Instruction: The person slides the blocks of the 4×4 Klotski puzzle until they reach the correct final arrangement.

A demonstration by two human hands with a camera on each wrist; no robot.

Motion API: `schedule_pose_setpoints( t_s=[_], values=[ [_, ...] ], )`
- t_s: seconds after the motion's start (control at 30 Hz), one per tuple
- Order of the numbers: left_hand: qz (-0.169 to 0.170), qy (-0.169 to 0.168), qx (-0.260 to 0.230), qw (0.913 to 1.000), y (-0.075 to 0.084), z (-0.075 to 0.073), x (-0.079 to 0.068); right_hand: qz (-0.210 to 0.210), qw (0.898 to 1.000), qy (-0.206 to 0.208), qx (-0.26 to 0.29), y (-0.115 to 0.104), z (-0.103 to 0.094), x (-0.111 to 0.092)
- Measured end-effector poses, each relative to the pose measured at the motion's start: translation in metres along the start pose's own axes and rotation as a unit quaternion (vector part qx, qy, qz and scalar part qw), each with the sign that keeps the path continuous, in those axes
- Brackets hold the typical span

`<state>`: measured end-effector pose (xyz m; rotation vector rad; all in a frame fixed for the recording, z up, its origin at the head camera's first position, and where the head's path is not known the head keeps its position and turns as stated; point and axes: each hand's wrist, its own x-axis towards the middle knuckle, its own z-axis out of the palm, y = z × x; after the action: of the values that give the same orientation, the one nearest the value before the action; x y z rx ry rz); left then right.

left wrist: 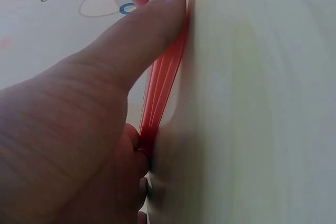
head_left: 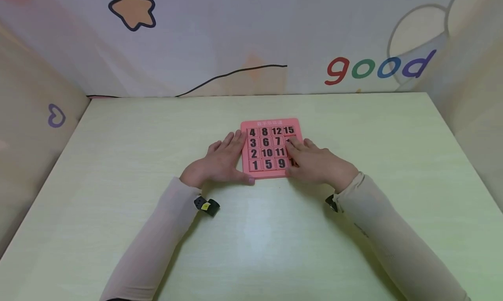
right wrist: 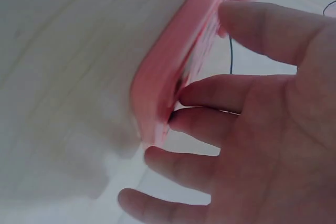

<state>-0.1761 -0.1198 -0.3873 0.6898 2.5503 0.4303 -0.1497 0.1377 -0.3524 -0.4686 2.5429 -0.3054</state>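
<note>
puzzle (head_left: 267, 148) between fingers (head_left: 234, 143): pink, black digits | table (head_left: 251, 244) under fingers: pale green, faintly streaked | sleeves (head_left: 157, 235) behind fingers: beige

Number puzzle (head_left: 267, 147): smooth plastic by its look, slightly glossy
Tabletop (head_left: 251, 244): smooth, soft sheen at lower centre
Sleeves (head_left: 147, 244): matt cloth, lower left and right

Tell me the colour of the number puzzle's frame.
The puzzle frame is pink; the head view shows it best.
</note>
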Motion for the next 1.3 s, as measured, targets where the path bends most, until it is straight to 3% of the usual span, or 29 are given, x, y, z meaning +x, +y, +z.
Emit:
schedule_pose_setpoints(
  t_s=[0.3,0.43,0.7,1.0,1.3],
  values=[
    [-0.003,0.005,0.004,1.0000,-0.002,-0.004,-0.003,0.003,0.999,-0.026,-0.040,-0.016,-0.010,-0.017],
    [0.001,0.007,0.008,0.9999,-0.003,-0.005,-0.002,-0.003,0.999,-0.012,-0.043,-0.019,-0.014,-0.021],
    [0.006,0.002,-0.008,0.9999,-0.003,-0.001,0.000,0.005,0.999,0.045,0.007,-0.006,-0.014,0.005],
    [0.005,0.004,-0.003,1.0000,-0.002,-0.001,0.000,0.016,1.000,0.018,0.016,0.003,-0.015,0.027],
    [-0.003,0.001,-0.004,1.0000,-0.001,0.000,0.001,0.021,0.999,-0.012,0.033,0.002,-0.011,0.019]
  ],
)
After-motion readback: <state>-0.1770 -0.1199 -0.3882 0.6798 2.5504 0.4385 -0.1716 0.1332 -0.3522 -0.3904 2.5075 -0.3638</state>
